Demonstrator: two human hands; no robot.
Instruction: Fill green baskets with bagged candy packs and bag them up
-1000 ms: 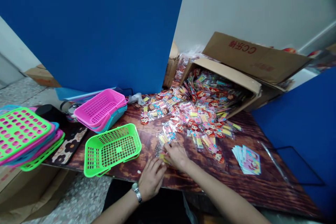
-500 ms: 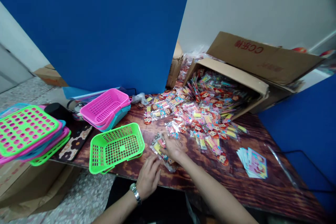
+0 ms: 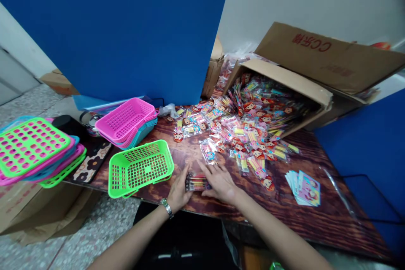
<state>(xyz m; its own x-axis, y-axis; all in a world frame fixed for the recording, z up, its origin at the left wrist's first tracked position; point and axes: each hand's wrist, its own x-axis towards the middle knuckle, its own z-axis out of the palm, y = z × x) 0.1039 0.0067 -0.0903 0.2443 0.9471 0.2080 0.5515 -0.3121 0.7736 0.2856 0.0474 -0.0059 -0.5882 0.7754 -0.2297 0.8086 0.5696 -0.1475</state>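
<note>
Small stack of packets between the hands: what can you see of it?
The small stack of clear plastic packets lies flat near the front edge of the wood-grain table. Coloured stick-like contents show through the wrapping; finer details are blurred. The left hand touches its left end, and the right hand touches its right side.

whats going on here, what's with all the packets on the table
A person presses a small bundle of packets between the left hand and right hand near the table's front edge, fingers mostly straight. An empty green basket sits just left of it. Behind, a heap of cartoon-print packets spills from a tipped box. Cards lie to the right, stacked baskets to the left.
</note>
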